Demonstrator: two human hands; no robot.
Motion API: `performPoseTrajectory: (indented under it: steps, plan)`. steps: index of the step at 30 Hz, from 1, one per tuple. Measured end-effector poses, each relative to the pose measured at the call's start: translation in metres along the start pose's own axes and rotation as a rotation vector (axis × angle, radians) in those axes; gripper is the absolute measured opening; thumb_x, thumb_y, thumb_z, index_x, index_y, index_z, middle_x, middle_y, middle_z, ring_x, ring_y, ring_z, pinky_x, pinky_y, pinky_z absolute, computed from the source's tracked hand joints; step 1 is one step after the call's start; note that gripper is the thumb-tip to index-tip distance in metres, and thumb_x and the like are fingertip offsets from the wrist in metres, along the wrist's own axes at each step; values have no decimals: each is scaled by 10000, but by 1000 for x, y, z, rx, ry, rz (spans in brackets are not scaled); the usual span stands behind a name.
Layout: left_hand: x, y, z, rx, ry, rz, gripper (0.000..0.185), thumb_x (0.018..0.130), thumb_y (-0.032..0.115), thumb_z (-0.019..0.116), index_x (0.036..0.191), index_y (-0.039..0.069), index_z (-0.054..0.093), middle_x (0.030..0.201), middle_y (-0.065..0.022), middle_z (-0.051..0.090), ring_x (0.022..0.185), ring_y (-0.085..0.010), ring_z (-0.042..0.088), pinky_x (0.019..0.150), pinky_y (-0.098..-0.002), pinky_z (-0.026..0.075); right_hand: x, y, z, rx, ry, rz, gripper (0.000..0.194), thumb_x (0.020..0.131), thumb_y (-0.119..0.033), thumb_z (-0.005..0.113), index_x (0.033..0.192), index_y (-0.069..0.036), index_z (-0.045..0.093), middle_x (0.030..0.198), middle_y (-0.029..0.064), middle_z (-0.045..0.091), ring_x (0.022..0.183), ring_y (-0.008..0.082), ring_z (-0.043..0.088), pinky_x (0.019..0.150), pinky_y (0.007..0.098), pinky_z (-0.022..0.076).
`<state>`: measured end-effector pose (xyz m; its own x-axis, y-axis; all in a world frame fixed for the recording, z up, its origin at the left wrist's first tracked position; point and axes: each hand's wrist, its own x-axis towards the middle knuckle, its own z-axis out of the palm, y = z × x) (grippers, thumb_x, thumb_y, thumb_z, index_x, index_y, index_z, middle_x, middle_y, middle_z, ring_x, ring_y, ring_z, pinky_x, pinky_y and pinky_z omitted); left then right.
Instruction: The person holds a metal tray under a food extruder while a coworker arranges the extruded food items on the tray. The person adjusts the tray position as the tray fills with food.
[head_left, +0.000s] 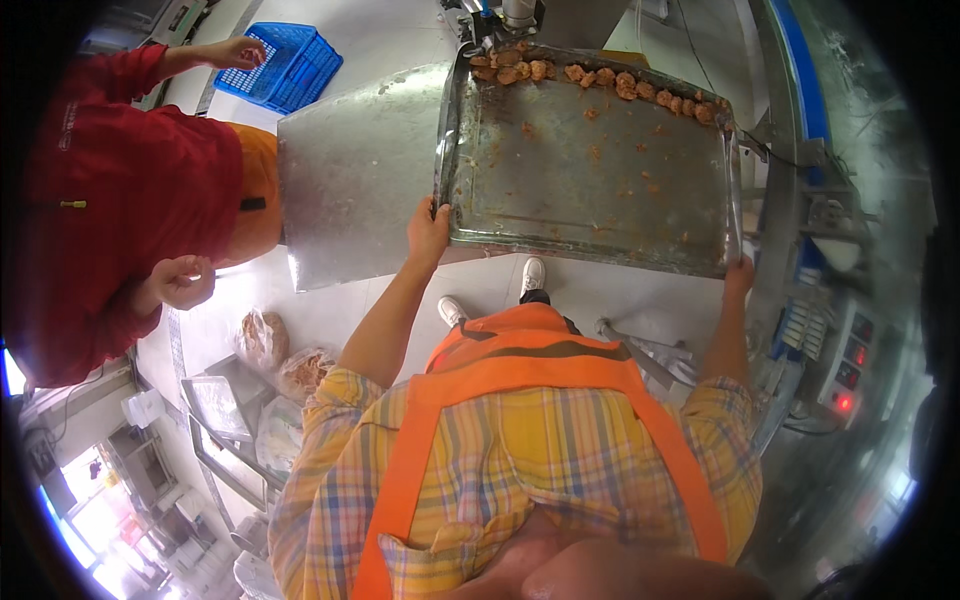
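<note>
A large rectangular metal tray (570, 180) lies before me, with a row of reddish-brown food pieces (626, 85) along its far edge and small scraps scattered over its bottom. My left hand (429, 231) grips the tray's near left corner, thumb on the rim. At the near right corner my right hand (739, 276) holds the rim; its fingers are partly hidden. Beneath and left of the tray stretches a bare metal tabletop (352, 180).
A co-worker in a red top (157, 172) stands at the left, both hands off the tray. A blue plastic crate (300, 71) sits beyond. Bagged food (262, 339) is at lower left. Machinery with a control box (851, 364) showing red lights runs along the right.
</note>
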<state>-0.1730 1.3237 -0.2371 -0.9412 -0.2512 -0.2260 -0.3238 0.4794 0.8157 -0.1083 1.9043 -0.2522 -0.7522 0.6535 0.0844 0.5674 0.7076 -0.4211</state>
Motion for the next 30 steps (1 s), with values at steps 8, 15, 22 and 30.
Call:
performPoseTrajectory:
  steps: [8,15,22,30]
  plan:
    - [-1,-7,7,-265,-22,-88,266,758,154,501,995,35,497,738,-84,550,622,-179,520,594,-305,420,9,10,8,28,83,-137,233,741,-172,499,899,-10,553,742,147,565,684,281,545,626,365,406]
    - [6,-17,8,-231,55,-49,283,757,124,489,1018,16,496,765,-94,555,669,-168,520,621,-289,413,9,0,10,94,54,-104,212,735,-167,532,881,-17,562,752,125,579,692,268,552,631,349,414]
    - [9,-29,17,-186,83,-9,273,758,112,487,1009,5,503,808,-132,570,738,-205,539,674,-300,412,16,7,20,83,84,-144,215,728,-184,532,853,-13,566,723,130,578,669,280,552,616,356,412]
    - [9,-42,26,-176,131,-12,259,757,107,486,996,9,511,825,-145,574,737,-223,545,672,-311,416,22,7,20,89,60,-178,221,734,-178,529,874,-9,561,754,133,576,694,269,554,636,343,414]
